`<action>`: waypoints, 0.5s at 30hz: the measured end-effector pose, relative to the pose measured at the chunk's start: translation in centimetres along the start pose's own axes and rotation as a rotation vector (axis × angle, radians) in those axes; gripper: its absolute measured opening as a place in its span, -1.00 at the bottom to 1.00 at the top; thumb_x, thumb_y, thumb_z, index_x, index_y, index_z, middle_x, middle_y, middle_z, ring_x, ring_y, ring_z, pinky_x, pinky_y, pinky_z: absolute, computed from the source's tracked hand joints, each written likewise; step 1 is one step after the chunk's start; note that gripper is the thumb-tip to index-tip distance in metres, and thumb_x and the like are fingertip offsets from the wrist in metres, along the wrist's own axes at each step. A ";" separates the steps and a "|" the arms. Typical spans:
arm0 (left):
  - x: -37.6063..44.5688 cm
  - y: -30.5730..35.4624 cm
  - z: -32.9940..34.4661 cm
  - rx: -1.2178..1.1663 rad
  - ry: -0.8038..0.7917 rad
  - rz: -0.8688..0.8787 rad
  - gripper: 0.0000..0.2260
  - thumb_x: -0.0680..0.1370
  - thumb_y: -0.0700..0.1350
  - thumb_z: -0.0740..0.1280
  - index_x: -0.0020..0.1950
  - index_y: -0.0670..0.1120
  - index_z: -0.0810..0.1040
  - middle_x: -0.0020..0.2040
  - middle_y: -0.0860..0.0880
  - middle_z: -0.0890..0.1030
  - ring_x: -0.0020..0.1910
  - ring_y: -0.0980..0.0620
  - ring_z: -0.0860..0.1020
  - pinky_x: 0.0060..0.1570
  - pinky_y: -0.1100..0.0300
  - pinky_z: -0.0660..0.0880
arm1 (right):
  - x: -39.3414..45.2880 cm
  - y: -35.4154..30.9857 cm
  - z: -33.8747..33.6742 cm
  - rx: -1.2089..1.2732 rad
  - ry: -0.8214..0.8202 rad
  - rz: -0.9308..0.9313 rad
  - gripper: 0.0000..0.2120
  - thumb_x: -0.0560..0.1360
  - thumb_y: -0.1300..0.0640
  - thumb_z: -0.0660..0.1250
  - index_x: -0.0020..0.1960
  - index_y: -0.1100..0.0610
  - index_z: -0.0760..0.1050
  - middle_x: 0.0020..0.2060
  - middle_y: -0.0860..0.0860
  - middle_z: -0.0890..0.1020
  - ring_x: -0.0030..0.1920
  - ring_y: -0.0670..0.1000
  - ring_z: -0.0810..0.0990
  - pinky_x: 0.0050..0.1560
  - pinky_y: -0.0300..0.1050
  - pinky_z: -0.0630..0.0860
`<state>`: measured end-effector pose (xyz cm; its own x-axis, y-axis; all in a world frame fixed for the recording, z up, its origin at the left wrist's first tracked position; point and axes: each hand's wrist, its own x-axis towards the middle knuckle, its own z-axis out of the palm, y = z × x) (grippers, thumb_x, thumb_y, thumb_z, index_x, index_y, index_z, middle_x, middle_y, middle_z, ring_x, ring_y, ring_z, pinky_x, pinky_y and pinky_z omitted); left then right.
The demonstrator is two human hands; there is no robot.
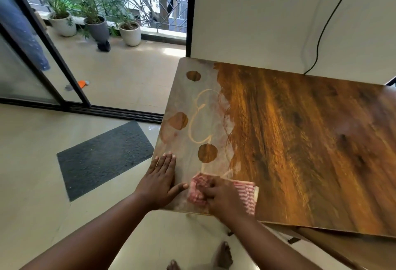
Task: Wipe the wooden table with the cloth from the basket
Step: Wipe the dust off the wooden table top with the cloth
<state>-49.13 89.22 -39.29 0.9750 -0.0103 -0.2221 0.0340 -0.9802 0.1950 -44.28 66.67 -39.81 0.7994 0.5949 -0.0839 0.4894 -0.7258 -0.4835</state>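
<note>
The right hand (222,198) presses curled fingers onto the red-and-white cloth (244,194) at the wooden table (300,141)'s near edge, about seven o'clock. The left hand (161,180) lies spread flat beside it, bracing. The cloth looks soft, light, bunchable — best held under the palm. Beyond, dusty film remains; no legible writing on it.

Wooden table (300,141) cut off at right edge, cloth (246,194) partly hidden under right hand (222,199)
</note>
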 end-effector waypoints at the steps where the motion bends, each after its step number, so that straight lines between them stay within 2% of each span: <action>1: -0.1 -0.2 0.0 -0.006 -0.004 -0.016 -0.06 0.39 0.50 -0.36 0.53 -0.15 -0.30 0.55 -0.11 -0.28 0.51 0.00 -0.35 0.44 0.11 -0.41 | -0.5 -1.0 1.0 0.007 -0.019 -0.047 -0.72 0.49 0.03 0.32 0.19 -0.16 0.56 0.19 -0.06 0.54 0.12 0.08 0.45 0.12 -0.11 0.32; 4: -0.4 -1.0 -0.2 -0.041 -0.007 -0.071 0.02 0.29 0.53 -0.45 0.54 -0.15 -0.30 0.53 -0.09 -0.30 0.48 0.02 -0.38 0.40 0.13 -0.45 | -2.5 -1.2 1.3 -0.009 -0.057 -0.120 -0.69 0.49 0.06 0.32 0.18 -0.22 0.54 0.09 -0.10 0.55 0.04 0.07 0.43 0.01 -0.09 0.32; 6: -0.7 -1.7 -0.4 -0.065 -0.007 -0.104 0.05 0.24 0.53 -0.50 0.54 -0.14 -0.29 0.53 -0.08 -0.30 0.45 0.04 -0.40 0.39 0.14 -0.47 | -3.6 0.6 -0.1 -0.033 -0.133 -0.144 -0.68 0.48 0.07 0.31 0.17 -0.24 0.55 0.09 -0.12 0.56 0.03 0.06 0.47 0.00 -0.10 0.38; 9: -1.2 -2.3 -0.3 -0.067 -0.011 -0.128 0.03 0.25 0.53 -0.50 0.52 -0.13 -0.32 0.54 -0.09 -0.30 0.46 0.03 -0.41 0.39 0.14 -0.47 | -4.1 4.2 -2.8 0.035 -0.144 -0.037 -0.70 0.45 0.11 0.31 0.09 -0.19 0.61 0.03 -0.11 0.58 -0.01 0.03 0.56 -0.08 -0.18 0.43; 11: -1.5 -2.3 -0.1 -0.059 -0.015 -0.118 0.00 0.27 0.53 -0.47 0.50 -0.13 -0.35 0.53 -0.09 -0.32 0.48 0.02 -0.40 0.40 0.13 -0.47 | -2.5 5.5 -3.8 0.028 -0.118 0.070 -0.69 0.48 0.11 0.28 0.13 -0.19 0.59 0.03 -0.12 0.51 0.03 -0.02 0.52 -0.09 -0.22 0.38; 13: -1.5 -1.9 0.1 -0.045 -0.017 -0.096 -0.03 0.30 0.54 -0.44 0.49 -0.11 -0.38 0.52 -0.08 -0.34 0.49 0.01 -0.40 0.40 0.13 -0.47 | -0.2 4.8 -3.6 0.020 -0.092 0.157 -0.69 0.52 0.08 0.27 0.20 -0.22 0.54 0.07 -0.12 0.45 0.09 -0.04 0.45 -0.07 -0.24 0.31; 15: -1.1 -1.3 0.2 -0.033 -0.007 -0.069 -0.05 0.32 0.53 -0.40 0.49 -0.11 -0.37 0.52 -0.07 -0.33 0.49 0.01 -0.40 0.40 0.14 -0.47 | 1.2 2.9 -2.5 -0.030 -0.054 0.176 -0.69 0.53 0.04 0.27 0.24 -0.20 0.51 0.24 -0.07 0.45 0.16 -0.01 0.41 0.04 -0.19 0.31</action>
<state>-50.33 90.42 -39.51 0.9686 0.0555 -0.2423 0.1082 -0.9717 0.2100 -40.96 64.40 -39.13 0.8540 0.4748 -0.2125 0.3541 -0.8299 -0.4310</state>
